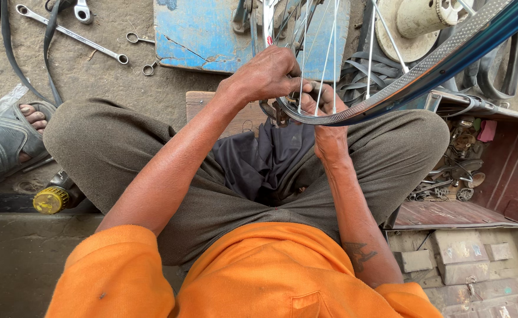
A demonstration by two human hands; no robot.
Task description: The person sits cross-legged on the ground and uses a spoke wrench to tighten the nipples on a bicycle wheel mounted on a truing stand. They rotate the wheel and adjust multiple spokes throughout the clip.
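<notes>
A bicycle wheel rim (424, 70) with thin steel spokes (329, 53) leans across my lap, its lower edge between my knees. My left hand (267, 73) is closed over the rim's lower edge, fingers pinched around a spoke end. My right hand (323, 126) grips the rim from underneath, thumb up against the metal. A small dark tool (273, 112) pokes out under my left hand; who holds it is hidden. I sit cross-legged in grey trousers and an orange shirt.
A blue wooden board (206, 32) lies ahead on the dirt. Long spanners (70, 32) and a black tube strip (8, 53) lie at far left. A sandalled foot (11, 138) is left. A rusty tray of metal parts (465, 171) stands right; a yellow-capped bottle (50, 199) below left.
</notes>
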